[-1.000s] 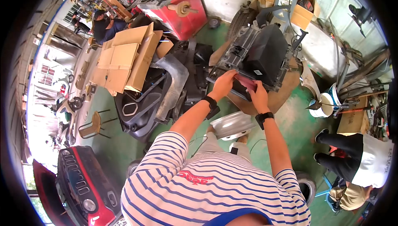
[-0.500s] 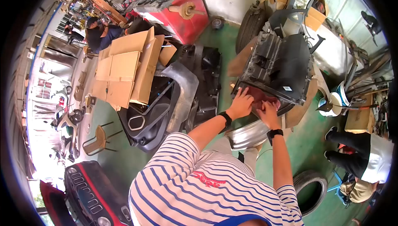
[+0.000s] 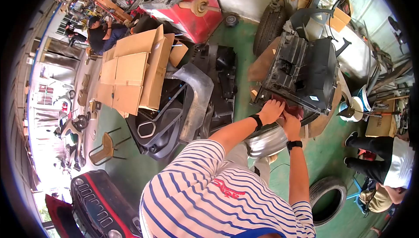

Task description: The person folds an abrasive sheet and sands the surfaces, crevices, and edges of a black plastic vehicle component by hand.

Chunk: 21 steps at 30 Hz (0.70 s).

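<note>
A dark red cloth lies bunched at the near edge of a large black plastic car part, which has dusty ribs and a small white label. My left hand has its fingers curled on the cloth's left side. Close beside it, my right hand grips the cloth from the near side, thumb up. Part of the cloth is hidden under my fingers. Below my wrists shows a silver wheel rim, under the near end of the part.
Left of me lie a grey curved panel, black trim pieces and flattened cardboard. A tyre is on the floor at lower right, near a seated person. A white bucket stands right; another tyre leans behind.
My hands have drawn closer together, and the cloth is more bunched between them. My left fingers, earlier more spread, are now curled. The whole view has shifted slightly.
</note>
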Available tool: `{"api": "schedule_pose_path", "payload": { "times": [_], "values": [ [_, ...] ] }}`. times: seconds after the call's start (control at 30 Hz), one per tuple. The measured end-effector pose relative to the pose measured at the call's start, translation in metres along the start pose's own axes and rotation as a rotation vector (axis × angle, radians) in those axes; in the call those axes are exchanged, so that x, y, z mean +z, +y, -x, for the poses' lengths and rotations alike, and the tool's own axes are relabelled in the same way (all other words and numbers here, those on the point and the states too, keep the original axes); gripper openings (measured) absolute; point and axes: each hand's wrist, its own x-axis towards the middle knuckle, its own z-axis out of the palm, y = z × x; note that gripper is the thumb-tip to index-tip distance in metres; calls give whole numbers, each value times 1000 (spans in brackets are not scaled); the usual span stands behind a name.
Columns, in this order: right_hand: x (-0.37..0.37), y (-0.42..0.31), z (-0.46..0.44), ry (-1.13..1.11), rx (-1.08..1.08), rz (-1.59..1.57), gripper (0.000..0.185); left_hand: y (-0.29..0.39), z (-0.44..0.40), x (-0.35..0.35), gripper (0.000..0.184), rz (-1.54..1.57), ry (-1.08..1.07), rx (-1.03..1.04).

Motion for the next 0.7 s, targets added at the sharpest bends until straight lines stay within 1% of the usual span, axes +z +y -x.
{"api": "schedule_pose_path", "payload": {
  "times": [0.03,0.1,0.13,0.2,0.27,0.33,0.37,0.4,0.43,0.47,0.5,0.53,0.57,0.6,0.63,0.67,0.7],
  "values": [
    [1,0,1,-2,-4,-2,39,0,2,-1,64,-1,0,-4],
    [-2,-1,2,20,121,-92,33,-1,3,-4,58,-21,93,21],
    [-5,-3,2,20,116,-88,33,-1,3,-7,58,-21,99,18],
    [-12,-7,5,-75,292,-144,35,1,5,-12,53,25,92,49],
    [-3,1,11,-38,284,-173,37,9,11,-32,50,30,120,78],
    [-4,0,15,120,144,-325,36,15,13,-50,48,162,174,8],
    [-11,-4,14,144,48,-321,35,19,12,-60,46,166,180,-40],
    [-18,-7,16,169,-17,-301,34,27,12,-67,45,188,169,-67],
    [-15,-5,21,192,-26,-326,32,34,10,-70,43,227,96,-90],
    [-30,-12,26,95,27,-367,33,42,10,-71,43,168,3,-98],
    [-21,2,24,43,-104,-476,34,35,15,-40,45,94,87,-74],
    [-16,11,26,57,-194,-377,35,39,15,-32,46,33,115,-106],
    [-25,8,30,101,-227,-364,40,37,15,-26,48,-44,104,-119],
    [-10,16,36,23,-174,-172,46,36,16,-21,50,-116,104,-114],
    [-15,13,41,-1,-163,-124,50,37,15,-23,51,-128,76,-134],
    [-25,8,43,-23,-160,-65,50,39,16,-23,52,-144,48,-160],
    [-20,11,42,-31,-171,-60,51,40,18,-17,52,-116,46,-131]
  ]
}}
